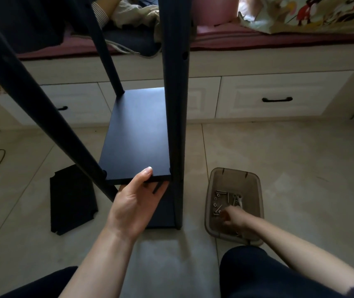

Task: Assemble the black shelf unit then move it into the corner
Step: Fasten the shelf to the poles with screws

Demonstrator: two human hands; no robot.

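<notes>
Head view: black shelf board sat between black poles, long way running away from person. Left hand held board's near edge, thumb on top, fingers under. Right hand reached down into plastic box of screws on floor, right of near right pole; fingers blurry, cannot tell grip. Spare board lay flat on floor, left. Screw likely went next into near right pole, closest to right hand.

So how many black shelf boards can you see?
3: one board held by the left hand, one under it, one loose on the floor. Others may be hidden.
</notes>
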